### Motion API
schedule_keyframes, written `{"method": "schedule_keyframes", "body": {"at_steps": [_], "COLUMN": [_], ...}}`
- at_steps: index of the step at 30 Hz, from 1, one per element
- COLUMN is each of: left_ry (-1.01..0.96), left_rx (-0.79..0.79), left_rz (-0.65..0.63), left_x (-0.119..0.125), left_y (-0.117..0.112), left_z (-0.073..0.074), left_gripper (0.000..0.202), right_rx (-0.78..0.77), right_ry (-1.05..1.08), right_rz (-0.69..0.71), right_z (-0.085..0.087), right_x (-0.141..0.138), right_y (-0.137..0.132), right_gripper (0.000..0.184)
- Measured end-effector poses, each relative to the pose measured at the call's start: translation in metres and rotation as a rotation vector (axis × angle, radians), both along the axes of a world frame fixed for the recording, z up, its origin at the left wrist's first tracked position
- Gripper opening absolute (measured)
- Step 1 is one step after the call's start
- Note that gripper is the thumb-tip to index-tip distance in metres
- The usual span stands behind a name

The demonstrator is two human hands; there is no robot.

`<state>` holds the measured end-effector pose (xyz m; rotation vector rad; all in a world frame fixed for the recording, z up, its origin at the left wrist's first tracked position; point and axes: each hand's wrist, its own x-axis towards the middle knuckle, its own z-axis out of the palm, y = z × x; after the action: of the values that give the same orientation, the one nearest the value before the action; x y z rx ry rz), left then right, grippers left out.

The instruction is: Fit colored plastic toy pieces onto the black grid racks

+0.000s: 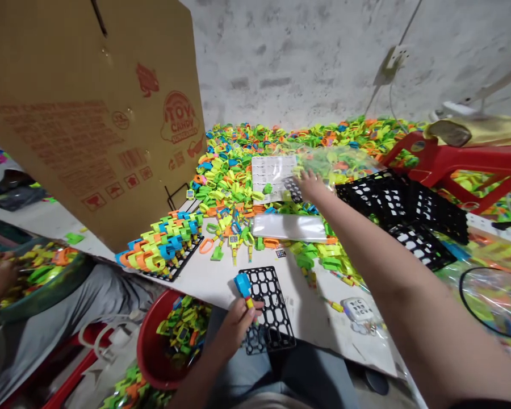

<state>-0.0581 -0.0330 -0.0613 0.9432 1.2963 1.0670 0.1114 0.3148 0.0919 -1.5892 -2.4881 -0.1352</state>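
Clamped in the fingers of the left hand [237, 319], the blue toy [243, 286] is slanted lengthwise over the black grid's [276, 305] left edge, blue end aimed away; beyond the grid, the right hand's [310, 185] finger-hold can't be told.

left: cardboard box [89, 74], loaded tray [164, 244] before it | rear: toy pile [230, 162] along wall [289, 62] | middle: paper sheet [264, 170], flat packet [287, 226] before it | front: grid tray [259, 268] at tabletop [208, 284] edge, toy watch [242, 284] over it | right: tray stack [436, 210], stool [455, 162] behind | below, left of grid tray: bucket [147, 341], toys [187, 329] in it
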Motion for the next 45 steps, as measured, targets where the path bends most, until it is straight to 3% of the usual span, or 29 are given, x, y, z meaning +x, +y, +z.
{"method": "schedule_keyframes", "body": {"at_steps": [3,6,9,11,13,16,23,26,28,30,32,35,39,45], "left_ry": [-0.019,-0.029,-0.003,0.022,0.038,0.065,0.170,0.222,0.278,0.357,0.447,0.595,0.801,0.960], "left_rx": [-0.017,0.026,0.132,0.157,0.143,0.130,0.154,0.173,0.187,0.202,0.214,0.221,0.226,0.234], "left_rz": [-0.008,0.073,0.284,0.375,0.397,0.413,0.478,0.477,0.456,0.428,0.403,0.373,0.318,0.208], "left_x": [-0.001,-0.007,-0.022,-0.034,-0.042,-0.046,-0.042,-0.044,-0.044,-0.044,-0.043,-0.044,-0.043,-0.042], "left_y": [-0.005,-0.002,0.013,0.027,0.040,0.055,0.065,0.066,0.067,0.068,0.069,0.070,0.070,0.071], "left_z": [0.000,-0.004,-0.005,-0.004,-0.003,-0.008,-0.027,-0.031,-0.032,-0.033,-0.033,-0.031,-0.025,-0.017], "left_gripper": [0.040,0.043,0.045,0.045,0.047,0.051,0.042,0.038,0.034,0.028,0.022,0.016,0.009,0.010], "right_rx": [-0.125,-0.135,0.018,-0.014,-0.160,-0.314,-0.365,-0.482,-0.658,-0.835,-0.949,-1.002,-0.978,-0.817], "right_ry": [-0.074,-0.143,-0.071,-0.033,-0.011,0.033,0.298,0.738,1.081,1.254,1.286,1.285,1.317,1.010], "right_rz": [0.036,0.218,0.519,0.658,0.558,0.362,0.185,0.147,0.122,0.117,0.126,0.115,0.097,0.225], "right_z": [-0.024,-0.039,-0.060,-0.079,-0.099,-0.121,-0.135,-0.145,-0.154,-0.162,-0.165,-0.164,-0.158,-0.147], "right_x": [-0.004,-0.018,-0.039,-0.053,-0.066,-0.080,-0.074,-0.068,-0.068,-0.068,-0.069,-0.067,-0.064,-0.060], "right_y": [-0.009,-0.044,-0.099,-0.133,-0.156,-0.168,-0.176,-0.190,-0.199,-0.205,-0.208,-0.210,-0.210,-0.207], "right_gripper": [0.075,0.098,0.085,0.058,0.033,0.034,0.016,0.025,0.040,0.049,0.046,0.037,0.029,0.020]}}
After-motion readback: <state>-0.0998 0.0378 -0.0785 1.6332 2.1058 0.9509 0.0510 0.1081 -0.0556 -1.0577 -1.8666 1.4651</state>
